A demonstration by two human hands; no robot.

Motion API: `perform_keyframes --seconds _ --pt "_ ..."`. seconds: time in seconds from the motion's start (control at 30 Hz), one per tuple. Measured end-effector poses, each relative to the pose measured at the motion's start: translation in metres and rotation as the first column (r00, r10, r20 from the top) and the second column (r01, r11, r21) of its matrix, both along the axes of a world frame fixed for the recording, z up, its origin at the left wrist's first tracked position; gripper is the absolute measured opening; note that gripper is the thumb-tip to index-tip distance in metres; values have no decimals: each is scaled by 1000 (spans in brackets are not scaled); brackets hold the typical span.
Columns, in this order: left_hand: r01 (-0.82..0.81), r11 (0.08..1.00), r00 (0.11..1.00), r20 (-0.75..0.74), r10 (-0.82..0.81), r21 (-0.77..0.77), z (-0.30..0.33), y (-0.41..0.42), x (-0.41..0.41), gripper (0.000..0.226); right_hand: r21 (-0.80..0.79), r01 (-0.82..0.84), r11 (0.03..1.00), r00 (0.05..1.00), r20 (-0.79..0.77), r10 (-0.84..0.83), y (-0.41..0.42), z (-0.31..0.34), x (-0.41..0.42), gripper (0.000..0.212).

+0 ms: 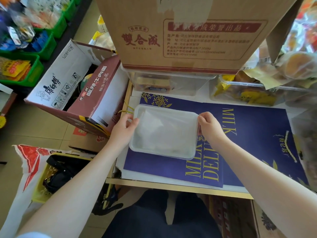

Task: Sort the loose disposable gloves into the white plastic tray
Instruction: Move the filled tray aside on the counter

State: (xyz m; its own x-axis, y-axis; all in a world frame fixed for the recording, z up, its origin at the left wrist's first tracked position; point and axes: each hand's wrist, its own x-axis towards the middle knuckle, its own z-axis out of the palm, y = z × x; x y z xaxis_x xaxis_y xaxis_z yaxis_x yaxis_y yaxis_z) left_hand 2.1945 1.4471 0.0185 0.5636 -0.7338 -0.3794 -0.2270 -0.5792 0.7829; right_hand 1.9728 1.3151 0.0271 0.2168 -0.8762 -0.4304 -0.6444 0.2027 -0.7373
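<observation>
Fingers of left hand [126,125] and right hand [208,125] pinch opposite short rims of white plastic tray [195,134], thin clear gloves [161,133] inside it, blue bag [257,134] beneath; gloves likely limp, slippery, best pinched by edges.

Left hand [126,125] and right hand [208,125] both pinch, arms outstretched.

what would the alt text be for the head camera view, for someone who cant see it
Two bare hands hold a white plastic tray by its short ends, left hand and right hand, over a dark blue paper bag lying flat on a table. Clear, filmy gloves lie inside the tray. Cardboard boxes and clear snack tubs crowd behind it.
</observation>
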Motion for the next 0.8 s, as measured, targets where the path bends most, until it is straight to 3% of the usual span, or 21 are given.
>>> perform_keyframes --seconds 0.23,0.37,0.43,0.5,0.6,0.7,0.8 --pt "184 982 980 64 -187 50 -6 4 -5 25 -18 -5 1000 998 68 6 -4 -5 -6 15" --pt "236 972 968 88 -235 3 -6 6 -5 20 81 32 996 993 108 -41 -10 -8 -8 13" --pt "288 957 957 43 -286 -34 -5 7 -6 10 199 50 979 985 152 -81 -12 -5 -6 19" --pt "326 944 945 -17 -328 -56 -6 7 -6 10 232 33 972 993 101 -58 -13 -2 -3 37" --pt "277 958 954 -95 -283 -72 -8 5 -3 21 146 -1 989 1000 27 -3 -11 0 2 47" --pt "112 984 968 -209 -139 -136 0 -5 -6 23 58 -18 998 1000 9 17 -10 2 6 43" --pt "134 989 988 -72 -138 -59 9 -27 -8 25 -37 -28 999 1000 7 29 -9 4 13 42"
